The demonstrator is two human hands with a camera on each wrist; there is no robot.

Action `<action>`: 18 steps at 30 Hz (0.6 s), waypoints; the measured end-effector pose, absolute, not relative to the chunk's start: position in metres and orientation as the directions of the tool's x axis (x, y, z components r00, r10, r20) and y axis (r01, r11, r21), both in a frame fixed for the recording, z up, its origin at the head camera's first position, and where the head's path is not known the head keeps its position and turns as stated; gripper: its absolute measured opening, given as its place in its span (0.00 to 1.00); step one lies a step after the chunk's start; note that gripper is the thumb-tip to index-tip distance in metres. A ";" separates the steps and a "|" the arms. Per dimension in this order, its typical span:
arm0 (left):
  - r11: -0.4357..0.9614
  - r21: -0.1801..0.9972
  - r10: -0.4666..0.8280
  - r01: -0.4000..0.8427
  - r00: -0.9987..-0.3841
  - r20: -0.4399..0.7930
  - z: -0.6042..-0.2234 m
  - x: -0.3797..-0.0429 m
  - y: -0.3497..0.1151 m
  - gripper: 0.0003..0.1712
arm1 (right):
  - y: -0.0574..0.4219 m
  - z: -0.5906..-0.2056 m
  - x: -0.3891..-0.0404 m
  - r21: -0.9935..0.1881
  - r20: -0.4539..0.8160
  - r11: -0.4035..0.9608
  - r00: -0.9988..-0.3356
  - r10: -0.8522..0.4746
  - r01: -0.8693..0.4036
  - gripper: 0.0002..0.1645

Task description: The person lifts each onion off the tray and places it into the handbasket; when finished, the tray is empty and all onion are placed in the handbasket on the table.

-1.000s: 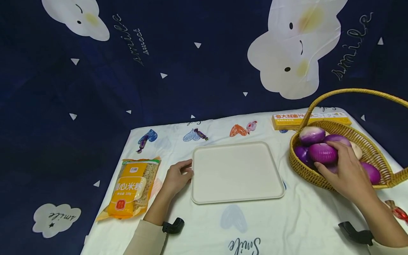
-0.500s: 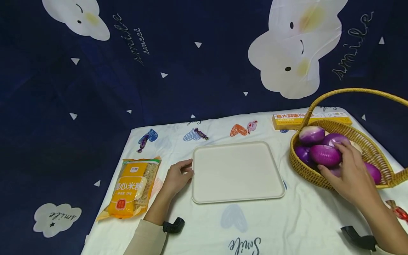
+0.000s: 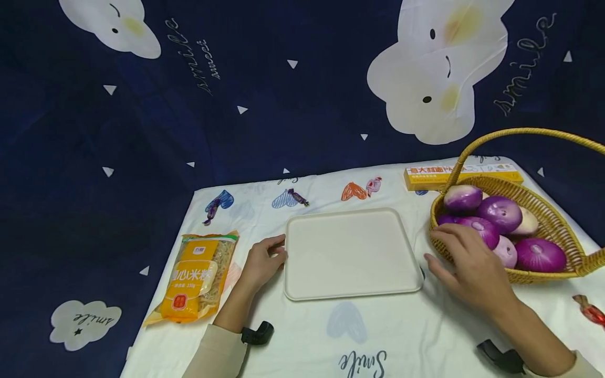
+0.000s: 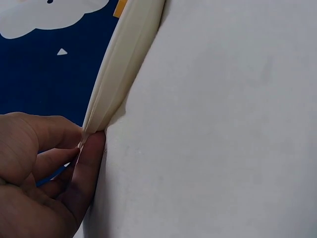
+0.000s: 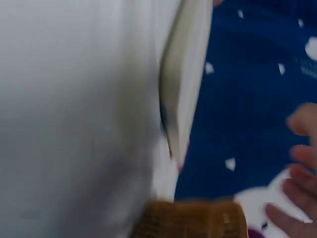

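My left hand (image 3: pixel 263 265) pinches the left edge of a shallow off-white tray (image 3: pixel 354 254) with thumb and fingers. The left wrist view shows the thumb and index finger meeting at the tray's rim (image 4: pixel 119 69). My right hand (image 3: pixel 472 270) hovers at the front left of a wicker basket (image 3: pixel 562 226), its fingers loosely bent and holding nothing. In the right wrist view the fingers (image 5: pixel 302 183) are spread apart. Several purple red onions (image 3: pixel 541 255) lie in the basket, with a paler bulb (image 3: pixel 527 223) among them. The hand covers part of the basket's front rim.
A yellow pasta box (image 3: pixel 423 180) lies behind the basket, whose tall handle (image 3: pixel 520 131) arches above it. An orange food packet (image 3: pixel 194 278) lies left of the left hand. Wrapped candies (image 3: pixel 298 198) dot the back of the white cloth; a red one (image 3: pixel 588 310) is at right.
My right hand has come off the onion it was touching and moved left toward the tray with nothing in it. The left hand stays at the tray's edge.
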State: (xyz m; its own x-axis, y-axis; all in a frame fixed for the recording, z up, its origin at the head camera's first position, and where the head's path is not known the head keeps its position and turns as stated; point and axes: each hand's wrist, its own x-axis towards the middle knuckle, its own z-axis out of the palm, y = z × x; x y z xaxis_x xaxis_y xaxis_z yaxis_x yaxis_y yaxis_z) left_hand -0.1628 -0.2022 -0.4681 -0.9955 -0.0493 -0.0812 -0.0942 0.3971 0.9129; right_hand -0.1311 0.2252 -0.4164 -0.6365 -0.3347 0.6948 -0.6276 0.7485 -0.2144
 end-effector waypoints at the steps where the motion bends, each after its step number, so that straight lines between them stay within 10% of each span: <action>1: 0.398 0.913 -0.050 -0.094 -0.995 -0.081 -0.468 -0.163 -0.202 0.25 | 0.220 -0.420 -0.132 -0.204 0.638 0.742 -0.662 -0.394 -0.638 0.31; 8: 0.397 0.913 -0.037 -0.092 -0.996 -0.084 -0.467 -0.162 -0.200 0.25 | 0.208 -0.441 -0.136 -0.215 0.233 0.790 -0.816 -0.529 -0.574 0.45; 18: 0.397 0.915 -0.019 -0.066 -0.998 -0.063 -0.466 -0.162 -0.199 0.24 | 0.208 -0.448 -0.139 -0.234 0.117 0.822 -0.854 -0.506 -0.519 0.47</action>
State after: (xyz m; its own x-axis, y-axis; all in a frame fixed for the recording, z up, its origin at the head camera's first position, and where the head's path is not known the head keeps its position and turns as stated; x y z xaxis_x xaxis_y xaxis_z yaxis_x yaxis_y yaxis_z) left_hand -0.1616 -0.1989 -0.4656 -0.9978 -0.0189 -0.0632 -0.0655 0.3975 0.9153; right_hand -0.1385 0.2079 -0.4484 -0.8545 -0.5062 0.1167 -0.5190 0.8221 -0.2340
